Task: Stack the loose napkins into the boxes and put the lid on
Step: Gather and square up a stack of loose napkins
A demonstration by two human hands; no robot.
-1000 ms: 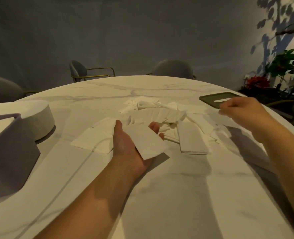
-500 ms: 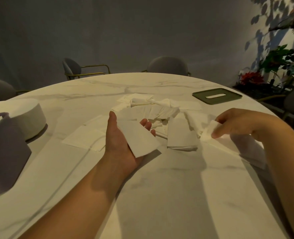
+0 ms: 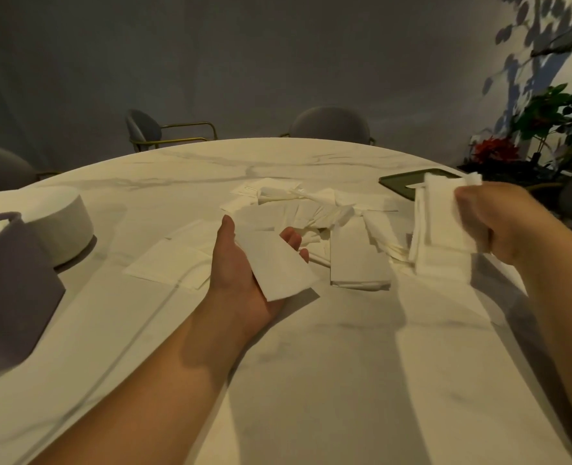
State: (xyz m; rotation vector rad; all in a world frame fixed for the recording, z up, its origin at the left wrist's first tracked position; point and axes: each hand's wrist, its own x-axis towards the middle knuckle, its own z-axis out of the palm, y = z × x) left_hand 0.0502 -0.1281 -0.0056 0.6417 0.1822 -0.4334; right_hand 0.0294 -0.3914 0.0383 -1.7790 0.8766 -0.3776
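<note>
We find the left hand (image 3: 241,266) flat, palm up, fingers straight, with a folded napkin (image 3: 277,266) lying across it above the middle of the table (image 3: 311,380). The right hand (image 3: 502,223) clenches a napkin bundle (image 3: 442,226), held off the surface near the right edge. Loose napkins (image 3: 311,209) lie heaped just beyond. The green lid (image 3: 400,182) sits at the far right edge, and the purple box (image 3: 9,290) at the left edge.

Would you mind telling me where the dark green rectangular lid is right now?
In the head view, the dark green lid lies at the marble table's far right, partly hidden behind the white napkins the right hand grips.
</note>
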